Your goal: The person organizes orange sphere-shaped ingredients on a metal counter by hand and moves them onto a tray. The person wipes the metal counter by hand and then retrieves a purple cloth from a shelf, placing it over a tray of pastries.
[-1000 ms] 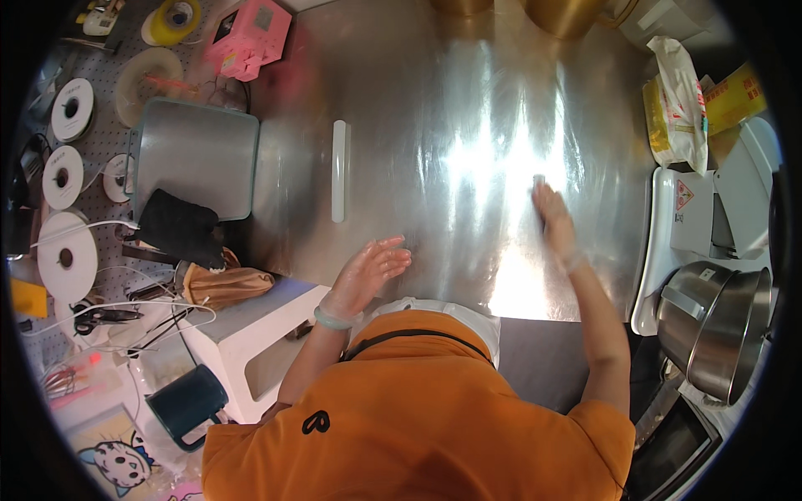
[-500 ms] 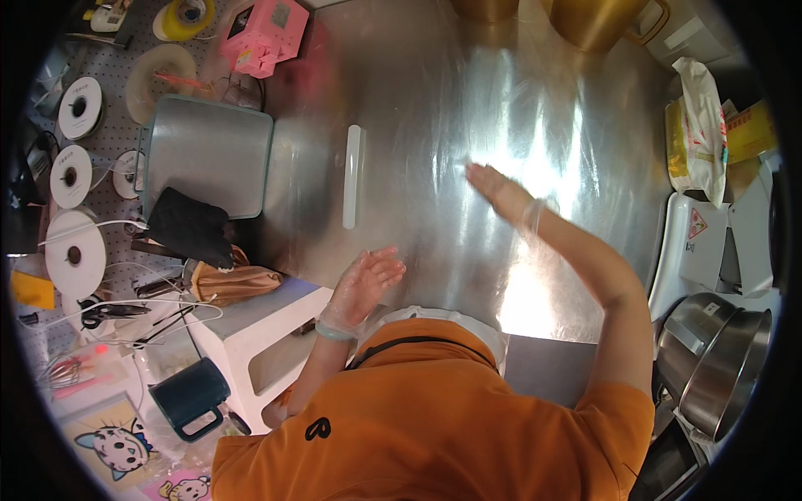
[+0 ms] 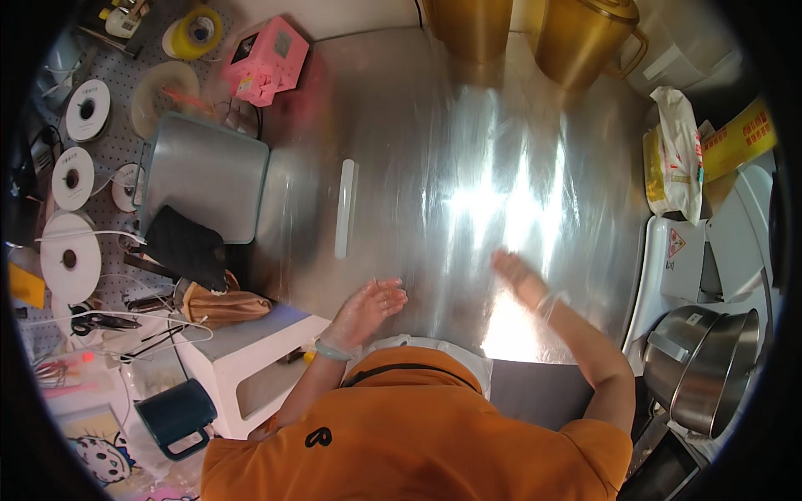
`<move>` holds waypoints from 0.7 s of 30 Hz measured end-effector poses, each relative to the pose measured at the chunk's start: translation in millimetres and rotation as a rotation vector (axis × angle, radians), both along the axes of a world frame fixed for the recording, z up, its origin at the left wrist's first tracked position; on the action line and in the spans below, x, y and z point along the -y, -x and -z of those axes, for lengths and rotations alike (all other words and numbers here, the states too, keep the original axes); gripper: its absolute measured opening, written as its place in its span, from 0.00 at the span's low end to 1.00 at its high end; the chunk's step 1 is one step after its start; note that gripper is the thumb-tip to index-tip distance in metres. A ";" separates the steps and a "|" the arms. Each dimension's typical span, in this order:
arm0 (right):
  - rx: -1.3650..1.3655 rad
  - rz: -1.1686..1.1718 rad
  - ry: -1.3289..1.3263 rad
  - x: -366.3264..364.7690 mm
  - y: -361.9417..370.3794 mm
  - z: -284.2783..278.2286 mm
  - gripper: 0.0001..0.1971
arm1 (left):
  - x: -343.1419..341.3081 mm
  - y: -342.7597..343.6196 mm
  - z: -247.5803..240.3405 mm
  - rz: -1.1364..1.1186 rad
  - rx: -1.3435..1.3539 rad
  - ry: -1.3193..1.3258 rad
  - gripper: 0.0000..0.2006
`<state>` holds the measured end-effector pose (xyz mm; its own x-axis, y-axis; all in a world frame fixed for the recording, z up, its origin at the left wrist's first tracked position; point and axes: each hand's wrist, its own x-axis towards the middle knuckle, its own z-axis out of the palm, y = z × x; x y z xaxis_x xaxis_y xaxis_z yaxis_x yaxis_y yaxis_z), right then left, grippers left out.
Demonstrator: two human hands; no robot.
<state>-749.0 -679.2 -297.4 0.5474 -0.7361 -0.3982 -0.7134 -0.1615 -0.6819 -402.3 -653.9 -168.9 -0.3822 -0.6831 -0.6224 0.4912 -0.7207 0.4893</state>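
My left hand [image 3: 366,312] is held near the front edge of a shiny metal table [image 3: 401,125], its fingers stretched out and holding nothing. A pale bracelet sits on that wrist. My right hand [image 3: 520,279] is farther right over the table, palm flat and fingers extended, slightly blurred, with nothing in it. Clear, thin plastic seems to cover both hands, gathered at the right wrist. A slim white bar [image 3: 344,209] lies lengthwise on the table, beyond my left hand. Whether my right hand touches the metal I cannot tell.
Two gold-coloured pitchers [image 3: 576,42] stand at the back. A pink device [image 3: 267,60] and a grey tray [image 3: 205,175] are on the left, near white spools [image 3: 72,257] and a dark mug [image 3: 175,417]. Steel bowls [image 3: 723,367] and a white-yellow package [image 3: 673,163] line the right.
My right hand has drawn back toward me from the middle of the table. My left hand stays near the front edge, still open. The whole view has shifted slightly.
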 end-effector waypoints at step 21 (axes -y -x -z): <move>0.078 0.075 0.700 259.5 -17.4 48.8 0.32 | 28.6 -13.8 19.1 -0.153 0.026 -0.068 0.22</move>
